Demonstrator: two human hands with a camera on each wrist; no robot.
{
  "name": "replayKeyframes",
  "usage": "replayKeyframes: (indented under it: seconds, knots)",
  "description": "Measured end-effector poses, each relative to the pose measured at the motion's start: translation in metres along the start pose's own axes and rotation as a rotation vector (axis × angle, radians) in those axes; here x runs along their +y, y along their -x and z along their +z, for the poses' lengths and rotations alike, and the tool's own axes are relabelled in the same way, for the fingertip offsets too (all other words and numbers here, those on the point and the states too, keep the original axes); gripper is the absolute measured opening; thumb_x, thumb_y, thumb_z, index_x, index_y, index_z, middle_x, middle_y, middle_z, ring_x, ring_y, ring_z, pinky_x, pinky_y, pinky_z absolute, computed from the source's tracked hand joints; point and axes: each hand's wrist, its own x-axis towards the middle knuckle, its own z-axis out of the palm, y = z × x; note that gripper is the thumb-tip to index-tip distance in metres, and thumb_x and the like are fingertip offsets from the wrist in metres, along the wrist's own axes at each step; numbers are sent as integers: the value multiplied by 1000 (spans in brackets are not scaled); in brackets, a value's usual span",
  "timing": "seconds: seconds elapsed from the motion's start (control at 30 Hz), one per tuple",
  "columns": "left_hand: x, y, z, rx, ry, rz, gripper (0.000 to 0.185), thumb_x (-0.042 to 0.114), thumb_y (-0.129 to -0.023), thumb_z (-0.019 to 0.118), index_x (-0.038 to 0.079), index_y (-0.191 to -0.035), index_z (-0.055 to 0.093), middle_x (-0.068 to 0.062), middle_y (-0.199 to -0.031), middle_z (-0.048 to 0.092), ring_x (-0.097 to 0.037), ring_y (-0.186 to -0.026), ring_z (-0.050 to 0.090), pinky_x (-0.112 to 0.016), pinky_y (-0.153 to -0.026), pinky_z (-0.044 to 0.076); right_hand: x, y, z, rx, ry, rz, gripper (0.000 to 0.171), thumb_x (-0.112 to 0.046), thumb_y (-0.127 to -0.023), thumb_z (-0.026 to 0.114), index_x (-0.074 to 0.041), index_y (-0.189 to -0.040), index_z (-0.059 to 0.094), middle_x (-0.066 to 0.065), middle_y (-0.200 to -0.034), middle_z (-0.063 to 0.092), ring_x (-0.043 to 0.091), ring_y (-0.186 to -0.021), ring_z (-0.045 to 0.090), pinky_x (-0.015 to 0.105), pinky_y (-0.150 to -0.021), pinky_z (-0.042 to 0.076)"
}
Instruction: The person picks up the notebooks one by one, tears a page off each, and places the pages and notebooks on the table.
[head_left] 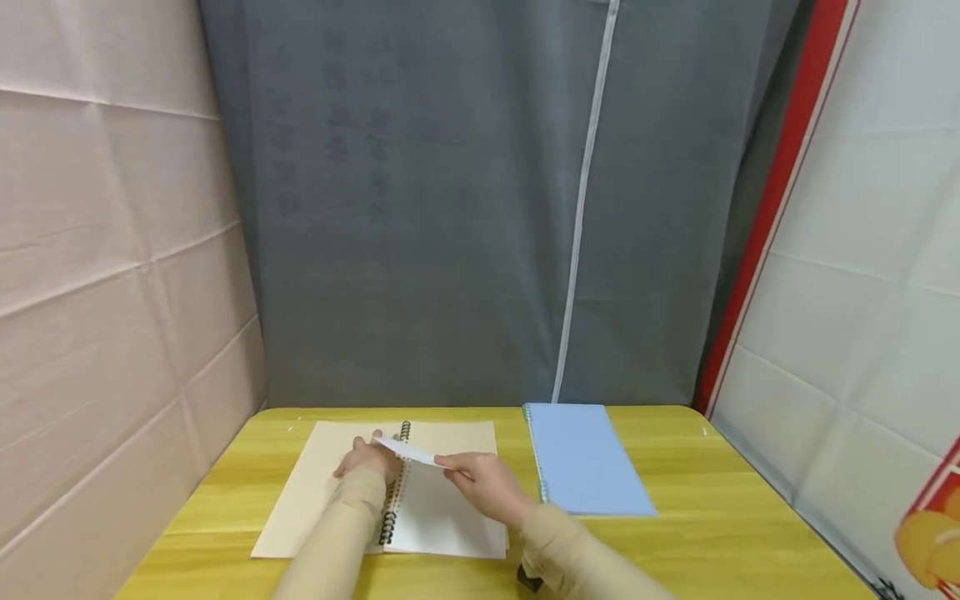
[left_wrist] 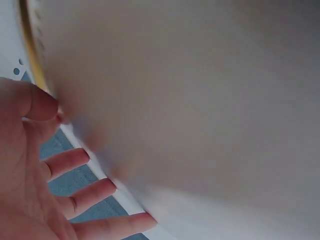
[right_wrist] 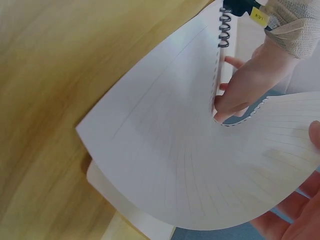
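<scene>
An open spiral notebook lies on the yellow table. My left hand rests on it beside the black spiral, fingers straight and spread. My right hand pinches a lined white page at its outer edge, thumb on top and fingers beneath. The page curves up over the notebook, and its punched edge hangs free of the spiral near my left hand. In the left wrist view the page is a close blur.
A closed light-blue notebook lies to the right of the open one. A grey curtain hangs behind the table, pink cloth lines the left and white panels the right. The table's edges are near on every side.
</scene>
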Motion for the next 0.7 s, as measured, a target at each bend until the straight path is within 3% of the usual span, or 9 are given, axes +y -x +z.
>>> replayKeyframes:
  seconds: [0.07, 0.17, 0.3, 0.43, 0.57, 0.63, 0.67, 0.7]
  knots:
    - [-1, 1, -5, -40, -21, 37, 48, 25, -95, 50, 6, -138, 53, -21, -146, 36, -50, -125, 36, -75, -79, 42, 0, 0, -2, 19, -49, -5, 25, -13, -94, 64, -14, -117, 72, 0, -111, 70, 13, -99, 67, 26, -83, 54]
    - [-5, 3, -11, -55, -15, 97, 50, 25, -93, 53, 6, -139, 52, -19, -147, 39, -47, -128, 36, -67, -86, 44, 1, 0, -9, 29, -109, 14, 26, -13, -96, 61, -12, -120, 70, -2, -118, 67, 15, -105, 65, 27, -86, 53]
    - [-10, 7, -15, -21, -1, 176, 50, 25, -94, 54, 6, -140, 51, -20, -144, 42, -48, -129, 36, -67, -94, 38, 0, 3, -18, 21, -136, 50, 28, -17, -98, 58, -15, -124, 68, -6, -126, 63, 14, -111, 62, 28, -89, 52]
    - [-12, 13, -13, -36, 28, 206, 49, 30, -96, 54, 14, -143, 50, -21, -151, 35, -53, -135, 25, -73, -99, 26, -4, 9, -25, 18, -153, 45, 27, -18, -99, 58, -16, -124, 68, -6, -125, 63, 12, -109, 62, 27, -87, 52]
    - [-11, 20, -10, -89, 66, 194, 50, 36, -98, 52, 20, -145, 48, -23, -152, 31, -58, -136, 18, -76, -100, 18, -13, 19, -28, 15, -201, 14, 27, -21, -99, 58, -17, -123, 69, -7, -123, 64, 9, -106, 63, 24, -85, 53]
    - [-12, 23, -7, -92, 49, 200, 50, 37, -98, 48, 20, -145, 47, -25, -151, 32, -59, -135, 19, -77, -100, 18, -19, 26, -28, 16, -218, -20, 27, -21, -98, 59, -16, -122, 69, -7, -121, 65, 8, -104, 64, 22, -85, 52]
    - [-11, 26, -7, -117, -110, 224, 48, 38, -101, 41, 23, -147, 45, -18, -152, 34, -51, -138, 23, -70, -105, 21, -22, 29, -28, 18, -223, -43, 27, -20, -98, 59, -16, -122, 69, -6, -120, 66, 7, -104, 64, 21, -84, 52]
    - [-11, 27, -6, -118, -125, 226, 48, 38, -101, 39, 21, -146, 45, -19, -151, 36, -52, -136, 25, -70, -104, 22, -25, 32, -28, 18, -228, -64, 27, -19, -97, 60, -15, -122, 69, -5, -118, 67, 6, -102, 64, 20, -83, 52]
